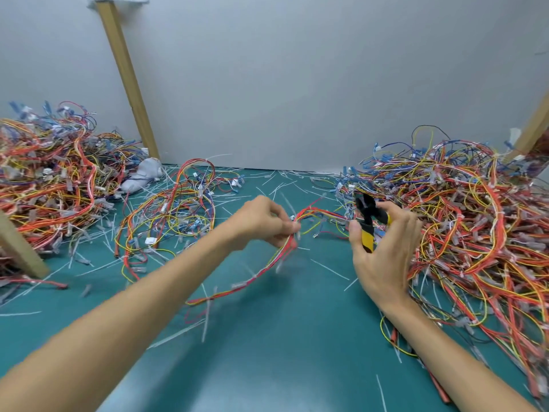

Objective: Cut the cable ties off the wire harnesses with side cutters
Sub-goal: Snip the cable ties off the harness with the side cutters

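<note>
Head view: my left hand (261, 224) fingers (285, 230) pinch wire harness (255, 275) above worktop (282, 352). Held span runs left-right toward side cutters (368, 224), which my right hand (383, 257) grips, jaws pointing far. Cutters just right of span; I judge short leftward reach. Tie too blurred to place.

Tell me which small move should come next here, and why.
Probably bring the side cutters left, to the wire harness beside the left hand. That hand pinches the bundle, while the right hand grips the cutters apart from it, with the tip pointing up.
</note>
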